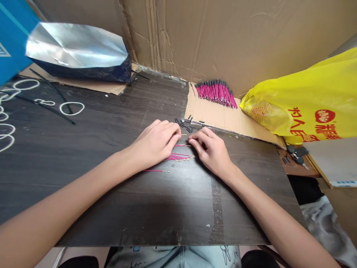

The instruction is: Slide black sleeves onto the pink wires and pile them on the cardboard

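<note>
My left hand is closed in a pinch on a thin wire, whose gold-coloured metal end sticks out past the fingertips toward the right. A small gap away, my right hand has thumb and forefinger pressed together; whatever lies between them is too small to make out. Several pink wires with metal tips lie on the table below the hands, partly hidden by my left hand. One more pink wire lies nearer to me. Short black tubes are scattered just beyond the fingertips.
A pile of pink wires with black sleeves rests on a cardboard sheet at the back. To the right stands a yellow plastic bag, with keys below it. A silver-lined bag and white rings are at left.
</note>
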The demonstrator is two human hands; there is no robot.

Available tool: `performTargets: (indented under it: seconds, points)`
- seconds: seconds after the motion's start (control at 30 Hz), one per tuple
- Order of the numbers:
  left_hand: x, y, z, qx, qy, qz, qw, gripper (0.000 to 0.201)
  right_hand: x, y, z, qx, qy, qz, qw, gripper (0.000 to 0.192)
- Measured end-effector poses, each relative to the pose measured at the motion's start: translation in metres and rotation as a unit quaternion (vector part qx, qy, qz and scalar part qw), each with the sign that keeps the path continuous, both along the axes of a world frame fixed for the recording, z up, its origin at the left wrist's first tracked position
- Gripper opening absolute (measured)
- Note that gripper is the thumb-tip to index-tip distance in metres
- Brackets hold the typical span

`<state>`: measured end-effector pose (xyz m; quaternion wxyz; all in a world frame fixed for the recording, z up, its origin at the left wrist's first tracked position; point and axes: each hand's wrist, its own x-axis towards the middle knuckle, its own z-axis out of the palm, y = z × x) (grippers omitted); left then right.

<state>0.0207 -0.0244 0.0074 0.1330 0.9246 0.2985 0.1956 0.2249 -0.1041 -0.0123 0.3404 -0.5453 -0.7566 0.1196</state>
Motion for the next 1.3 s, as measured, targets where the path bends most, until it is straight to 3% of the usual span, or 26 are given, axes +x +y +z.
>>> performTargets:
  seconds: [0.13, 0.4, 0.63, 0.83, 0.97, 1.13, 1.3]
  points:
    - [-0.004, 0.005, 0.003, -0.014, 0.012, 0.026, 0.999, 0.024, -0.001, -0.002, 0.001, -0.016, -0.064, 0.012, 0.998, 0.015]
    - [0.002, -0.003, 0.002, -0.061, 0.001, -0.012, 0.998, 0.019, -0.006, 0.0, -0.008, 0.015, -0.209, -0.047, 0.977, 0.019]
    - [0.004, -0.012, 0.007, -0.096, -0.083, 0.0, 0.992, 0.017, -0.008, -0.003, -0.006, 0.056, -0.072, -0.054, 0.994, 0.019]
    - [0.003, -0.011, 0.006, -0.124, -0.08, -0.009, 0.989, 0.016, -0.01, -0.004, -0.003, 0.079, 0.004, -0.056, 0.995, 0.013]
    - [-0.002, -0.001, 0.008, -0.071, -0.067, 0.023, 0.995, 0.021, -0.007, -0.004, -0.003, 0.053, 0.034, -0.029, 0.998, 0.011]
    - [-0.005, 0.005, 0.011, -0.053, -0.079, 0.037, 0.995, 0.021, -0.01, 0.003, -0.003, -0.016, -0.04, 0.007, 0.999, 0.012]
    - [0.0, 0.001, 0.006, -0.074, -0.068, 0.009, 0.995, 0.02, -0.015, 0.005, -0.002, -0.033, -0.204, -0.011, 0.978, 0.02]
